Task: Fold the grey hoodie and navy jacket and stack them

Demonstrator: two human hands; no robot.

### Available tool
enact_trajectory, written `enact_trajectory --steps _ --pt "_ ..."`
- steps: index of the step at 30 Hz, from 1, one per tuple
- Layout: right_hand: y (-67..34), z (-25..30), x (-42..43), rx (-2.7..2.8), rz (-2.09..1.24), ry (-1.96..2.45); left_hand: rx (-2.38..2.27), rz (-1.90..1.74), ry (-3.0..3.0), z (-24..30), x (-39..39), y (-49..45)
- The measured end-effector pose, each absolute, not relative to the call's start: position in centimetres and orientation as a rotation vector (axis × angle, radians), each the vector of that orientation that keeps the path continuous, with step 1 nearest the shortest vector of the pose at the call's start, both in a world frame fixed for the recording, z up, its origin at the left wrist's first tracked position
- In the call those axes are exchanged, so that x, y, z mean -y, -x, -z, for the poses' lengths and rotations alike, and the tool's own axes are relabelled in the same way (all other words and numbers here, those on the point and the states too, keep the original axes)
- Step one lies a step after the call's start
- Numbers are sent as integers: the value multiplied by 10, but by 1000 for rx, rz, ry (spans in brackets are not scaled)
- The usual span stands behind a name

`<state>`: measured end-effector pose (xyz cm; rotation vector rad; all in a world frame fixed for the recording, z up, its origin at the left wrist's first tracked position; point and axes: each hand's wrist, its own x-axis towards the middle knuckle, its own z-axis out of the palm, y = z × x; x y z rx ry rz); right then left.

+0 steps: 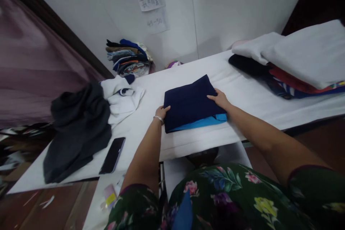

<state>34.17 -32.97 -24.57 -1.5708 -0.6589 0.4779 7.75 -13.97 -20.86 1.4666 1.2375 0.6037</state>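
Our left hand (161, 112) and right hand (220, 100), fingers (212, 97) wide and empty, flatten a folded navy garment (191, 102); bright blue cloth (207, 122) juts out beneath.

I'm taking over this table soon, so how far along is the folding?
Done: a stack of folded clothes sits by the wall, and a folded white garment lies on a pile at right. In hand: the left hand and right hand rest on a folded navy garment with bright blue cloth beneath it. Left: a rumpled dark garment and a rumpled white garment lie unfolded at left.
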Motion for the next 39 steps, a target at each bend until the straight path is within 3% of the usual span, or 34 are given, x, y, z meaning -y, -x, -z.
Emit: enact_trajectory --steps 9,15,21,32,39 --pt "-342 243 365 672 -437 1802 -1344 -757 -1836 219 161 -65" --pt "-340 247 408 625 -247 1615 -882 -774 -2500 229 212 -30" --pt "-324 245 434 679 -50 1658 -716 -643 -2703 244 215 -17" --pt "-271 218 418 1824 147 1777 -746 -656 -2676 253 207 -19" --pt "-269 235 403 1858 213 1971 -755 -573 -2680 247 213 -20"
